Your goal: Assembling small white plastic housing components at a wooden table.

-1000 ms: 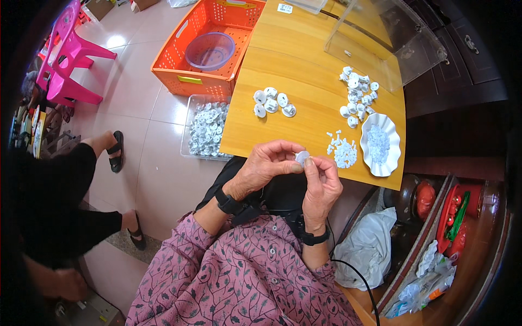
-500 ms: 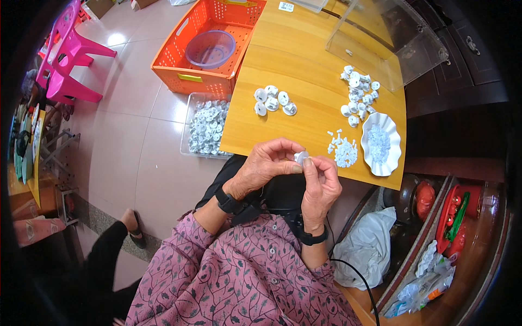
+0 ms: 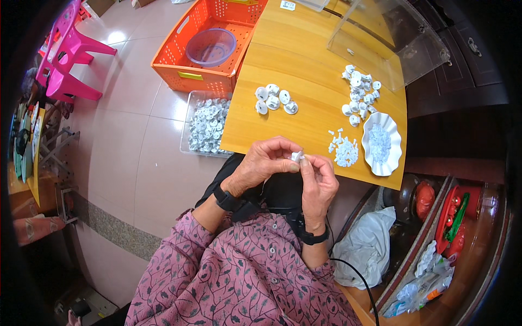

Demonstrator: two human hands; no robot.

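My left hand [image 3: 263, 165] and my right hand [image 3: 318, 182] meet just in front of the near edge of a wooden table [image 3: 304, 60]. Between the fingertips of both hands I pinch one small white plastic part [image 3: 296, 156]. On the table beyond lie a cluster of round white parts [image 3: 275, 99], a heap of tiny white pieces [image 3: 342, 152], a white scalloped dish [image 3: 381, 144] holding small pieces, and a further pile of white parts [image 3: 360, 96].
A clear bin of white parts [image 3: 205, 125] sits on the tiled floor left of the table. Behind it stands an orange crate [image 3: 209, 51] with a purple bowl inside. A clear plastic cover [image 3: 389, 46] rests at the table's far side. Pink chairs [image 3: 70, 60] stand far left.
My hands hold the same pose with the small part. A person seated at the left has moved out of view.
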